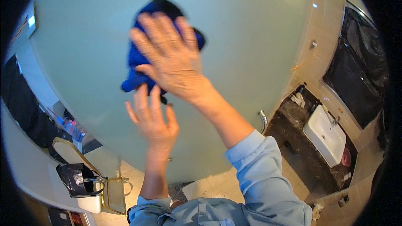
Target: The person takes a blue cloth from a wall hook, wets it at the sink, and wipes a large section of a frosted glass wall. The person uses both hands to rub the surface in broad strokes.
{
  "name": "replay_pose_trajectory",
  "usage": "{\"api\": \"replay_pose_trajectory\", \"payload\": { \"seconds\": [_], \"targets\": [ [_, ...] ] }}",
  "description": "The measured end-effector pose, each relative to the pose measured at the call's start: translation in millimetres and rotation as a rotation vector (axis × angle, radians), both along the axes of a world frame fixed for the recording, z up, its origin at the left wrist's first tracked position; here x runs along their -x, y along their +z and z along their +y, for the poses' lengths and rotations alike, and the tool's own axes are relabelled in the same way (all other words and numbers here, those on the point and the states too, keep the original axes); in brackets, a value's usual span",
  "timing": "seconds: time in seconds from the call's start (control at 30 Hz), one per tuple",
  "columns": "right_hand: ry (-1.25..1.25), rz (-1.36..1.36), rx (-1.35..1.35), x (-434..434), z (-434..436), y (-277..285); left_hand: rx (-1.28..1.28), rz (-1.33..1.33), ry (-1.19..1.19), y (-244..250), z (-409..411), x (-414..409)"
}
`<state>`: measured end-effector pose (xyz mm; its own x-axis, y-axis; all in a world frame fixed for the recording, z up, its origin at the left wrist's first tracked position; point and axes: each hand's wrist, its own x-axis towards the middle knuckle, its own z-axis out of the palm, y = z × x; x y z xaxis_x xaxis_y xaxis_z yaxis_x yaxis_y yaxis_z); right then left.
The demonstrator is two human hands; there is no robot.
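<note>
A bunched blue cloth [133, 55] with dark edges lies against a large frosted glass panel [238, 53]. My right hand [172, 53] is spread flat over it and presses it to the glass, hiding its middle. Just below, my left hand [154, 116] has its fingers apart. Its fingertips reach the lower edge of the cloth; whether they touch it I cannot tell. The sleeves are light blue and rolled back. A curved metal handle [263, 121] shows on the panel beside my right forearm.
On the right, a white washbasin [326, 136] with a tap stands on a dark stone counter [290, 116]. Black plastic sheeting [358, 66] hangs on the tiled wall. At lower left, a black bag [73, 179] rests on a gold-framed chair [113, 194], near several bottles [73, 128].
</note>
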<state>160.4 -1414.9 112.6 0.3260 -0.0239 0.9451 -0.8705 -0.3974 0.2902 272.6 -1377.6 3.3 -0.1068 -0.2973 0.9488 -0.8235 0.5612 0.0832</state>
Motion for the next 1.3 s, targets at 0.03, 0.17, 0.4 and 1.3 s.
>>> {"api": "replay_pose_trajectory", "payload": {
  "seconds": [0.03, 0.17, 0.4, 1.3],
  "targets": [
    [-0.051, -0.030, -0.051, 25.9, 6.4, -7.3, -0.036, -0.053, -0.072, -6.0, 0.5, 14.5],
    [-0.277, -0.345, -0.035, 121.5, 17.1, -56.7, -0.130, -0.271, -0.238, -25.2, 10.0, 73.3],
    [-0.387, -0.775, -0.194, 140.4, 34.3, -199.4, -0.295, -0.374, -0.399, -97.8, 23.9, 108.3],
    [-0.031, -0.430, -0.522, 4.7, 22.9, -285.4, -0.509, -0.290, 0.032, -170.2, 25.8, -3.4]
  ]
}}
